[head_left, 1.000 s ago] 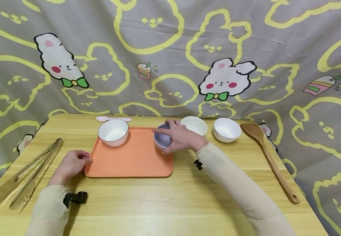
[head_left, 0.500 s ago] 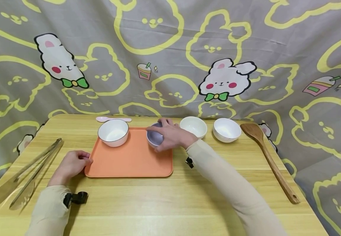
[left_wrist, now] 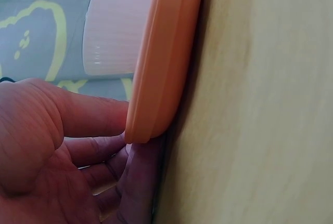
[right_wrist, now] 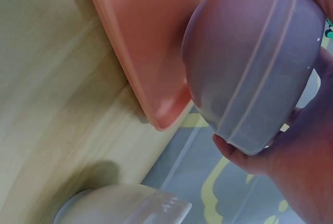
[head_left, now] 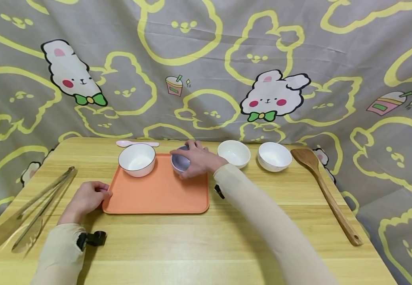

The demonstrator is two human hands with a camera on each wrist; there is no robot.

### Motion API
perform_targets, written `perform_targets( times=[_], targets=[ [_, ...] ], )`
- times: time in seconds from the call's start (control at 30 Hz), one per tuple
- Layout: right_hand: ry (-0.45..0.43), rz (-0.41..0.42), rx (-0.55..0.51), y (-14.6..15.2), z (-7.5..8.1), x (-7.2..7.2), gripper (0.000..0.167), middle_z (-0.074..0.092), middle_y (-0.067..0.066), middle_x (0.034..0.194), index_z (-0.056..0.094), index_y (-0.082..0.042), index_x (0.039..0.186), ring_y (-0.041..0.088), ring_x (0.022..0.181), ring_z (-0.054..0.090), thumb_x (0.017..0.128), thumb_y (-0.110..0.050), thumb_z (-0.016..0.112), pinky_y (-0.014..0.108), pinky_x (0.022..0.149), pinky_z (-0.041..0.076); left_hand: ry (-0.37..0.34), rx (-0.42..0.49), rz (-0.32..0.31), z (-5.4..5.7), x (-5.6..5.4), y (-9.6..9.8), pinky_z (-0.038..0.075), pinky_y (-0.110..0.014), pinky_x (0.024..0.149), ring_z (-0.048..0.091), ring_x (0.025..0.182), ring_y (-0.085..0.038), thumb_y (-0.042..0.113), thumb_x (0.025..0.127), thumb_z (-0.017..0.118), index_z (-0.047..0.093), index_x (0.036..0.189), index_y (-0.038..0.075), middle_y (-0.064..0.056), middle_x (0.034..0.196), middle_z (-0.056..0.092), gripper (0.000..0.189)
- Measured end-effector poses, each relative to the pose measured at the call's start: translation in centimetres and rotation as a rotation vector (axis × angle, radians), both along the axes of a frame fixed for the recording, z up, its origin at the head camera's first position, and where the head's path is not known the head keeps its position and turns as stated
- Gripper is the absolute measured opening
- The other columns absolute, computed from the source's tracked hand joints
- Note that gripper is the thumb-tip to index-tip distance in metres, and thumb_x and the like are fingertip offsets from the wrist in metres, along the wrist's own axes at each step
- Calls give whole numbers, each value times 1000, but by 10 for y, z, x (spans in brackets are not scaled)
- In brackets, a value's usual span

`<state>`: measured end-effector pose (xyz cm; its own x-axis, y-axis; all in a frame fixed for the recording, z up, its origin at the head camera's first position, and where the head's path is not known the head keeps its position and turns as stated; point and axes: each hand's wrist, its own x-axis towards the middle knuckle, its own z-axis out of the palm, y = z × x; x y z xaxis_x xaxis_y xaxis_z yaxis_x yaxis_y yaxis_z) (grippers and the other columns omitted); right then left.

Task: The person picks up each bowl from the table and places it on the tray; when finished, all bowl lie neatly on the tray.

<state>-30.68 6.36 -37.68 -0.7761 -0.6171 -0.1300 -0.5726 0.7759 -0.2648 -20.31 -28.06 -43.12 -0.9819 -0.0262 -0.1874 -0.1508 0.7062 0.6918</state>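
My right hand (head_left: 199,160) grips a small purple bowl (head_left: 180,162) by its rim, over the right back part of an orange tray (head_left: 149,198). In the right wrist view the bowl (right_wrist: 250,63) shows its rounded outside with two pale stripes, close over the tray (right_wrist: 130,52). The left hand (head_left: 89,196) pinches the tray's left edge; in the left wrist view its thumb is on top of the rim (left_wrist: 156,78) and fingers reach underneath. A white bowl with a dark rim (head_left: 137,160) stands on the tray's back left corner.
Two white bowls (head_left: 233,154) (head_left: 274,157) stand right of the tray. A wooden spatula (head_left: 321,186) lies farther right. Metal tongs (head_left: 45,194) lie at the left, and a pink spoon (head_left: 137,144) lies behind the tray. A patterned curtain (head_left: 206,59) hangs along the table's back edge.
My right hand has carried the purple bowl leftward, from the tray's right edge farther in over the tray. The left hand has kept its hold on the tray's edge.
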Motion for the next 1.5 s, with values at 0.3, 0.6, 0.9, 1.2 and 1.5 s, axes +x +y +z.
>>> perform_targets(
  times=[0.3, 0.6, 0.9, 1.2, 1.5],
  targets=[
    [2, -7, 1, -8, -6, -8, 80, 25, 16, 145, 42, -37, 148, 33, 126, 26, 77, -48, 76, 49, 92, 34, -3, 5, 5, 1, 0, 0, 48, -32, 59, 58, 72, -21, 8, 92, 61, 60, 107, -15, -18, 89, 63, 27],
    [-2, -6, 7, -11, -11, -10, 88, 23, 14, 148, 37, -37, 151, 34, 131, 22, 75, -50, 80, 52, 99, 28, -16, 22, 12, 1, 0, 1, 49, -32, 59, 58, 72, -21, 8, 92, 61, 59, 108, -14, -18, 90, 62, 28],
    [-34, -29, -56, 1, -7, -2, 96, 13, 15, 157, 29, -34, 154, 37, 143, 9, 75, -60, 76, 62, 109, 14, -28, 19, 15, 0, -1, 0, 48, -32, 58, 58, 73, -21, 9, 93, 60, 59, 109, -14, -18, 91, 62, 27],
    [16, -14, -88, 27, -3, 10, 93, 16, 12, 157, 27, -33, 155, 33, 140, 19, 78, -69, 66, 51, 108, 27, -34, 8, 22, 0, -1, -1, 48, -32, 59, 58, 73, -22, 10, 93, 61, 59, 109, -14, -18, 92, 62, 29],
    [63, 51, -114, 42, -5, 21, 88, 24, 16, 154, 33, -21, 154, 32, 139, 22, 84, -62, 66, 47, 109, 26, -36, 31, 27, 0, 0, 0, 49, -32, 59, 58, 73, -21, 9, 93, 60, 58, 110, -14, -18, 92, 62, 29]
  ],
)
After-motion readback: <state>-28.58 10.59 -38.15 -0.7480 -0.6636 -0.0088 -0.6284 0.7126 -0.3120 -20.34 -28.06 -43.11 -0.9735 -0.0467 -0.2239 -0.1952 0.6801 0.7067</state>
